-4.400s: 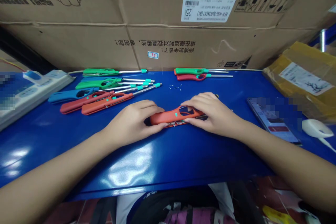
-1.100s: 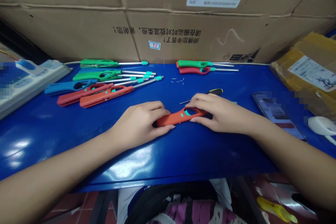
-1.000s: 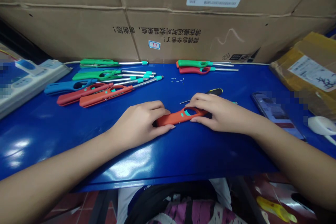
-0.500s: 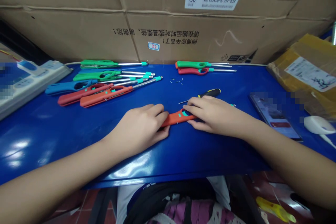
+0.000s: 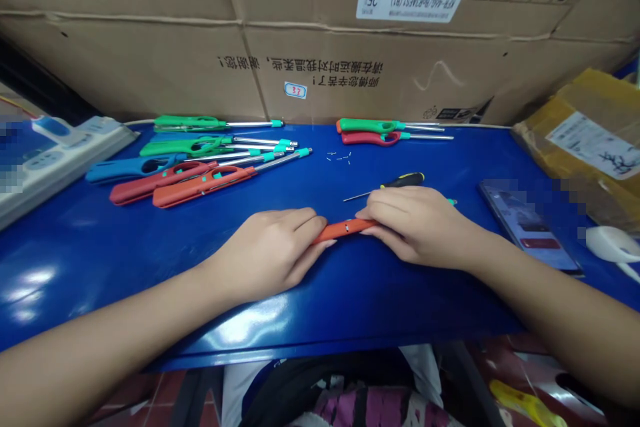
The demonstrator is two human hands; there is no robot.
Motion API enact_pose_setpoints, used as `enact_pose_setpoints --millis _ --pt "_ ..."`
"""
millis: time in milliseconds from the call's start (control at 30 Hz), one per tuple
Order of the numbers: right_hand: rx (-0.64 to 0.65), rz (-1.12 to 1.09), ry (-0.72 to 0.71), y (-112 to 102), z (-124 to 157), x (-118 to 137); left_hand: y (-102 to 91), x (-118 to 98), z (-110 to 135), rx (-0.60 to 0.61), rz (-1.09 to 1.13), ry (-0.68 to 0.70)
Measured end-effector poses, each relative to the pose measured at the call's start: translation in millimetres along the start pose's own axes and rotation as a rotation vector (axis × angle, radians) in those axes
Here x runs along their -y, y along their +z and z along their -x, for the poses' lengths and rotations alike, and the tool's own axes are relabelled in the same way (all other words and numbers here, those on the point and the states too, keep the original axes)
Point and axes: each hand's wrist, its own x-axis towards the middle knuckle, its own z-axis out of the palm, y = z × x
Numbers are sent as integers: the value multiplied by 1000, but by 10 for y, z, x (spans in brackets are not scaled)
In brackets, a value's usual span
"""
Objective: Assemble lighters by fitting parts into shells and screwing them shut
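Worktop [image 5: 100,260]: bare blue surface, open along the near edge and front left.
Centre: orange lighter [image 5: 345,230] gripped between left hand [image 5: 270,250] and right hand [image 5: 415,220], barring the middle.
Back: cardboard boxes [image 5: 150,73] form a wall with no passage.
Back left: heap of lighters [image 5: 200,163]; power strip [image 5: 60,153] at the far edge.
Back centre: loose pins [image 5: 339,158] in the gap beside a pair of lighters [image 5: 380,132].
Just beyond the right hand: screwdriver [image 5: 403,181].
Right: phone [image 5: 530,227] lying flat; parcel [image 5: 585,140] behind it.
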Motion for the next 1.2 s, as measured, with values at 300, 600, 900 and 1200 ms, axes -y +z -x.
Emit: enact_pose_setpoints --millis 300,600,900,1200 --pt "45 -139 89 22 -1 -41 -27 22 -14 80 336 -140" --pt "83 -201 252 -57 34 -191 21 202 -67 -65 692 -312" --pt "15 -87 217 -139 49 -123 9 251 5 -248 175 118" --pt "-83 -115 20 -62 25 -177 -30 48 -133 -37 1309 -663"
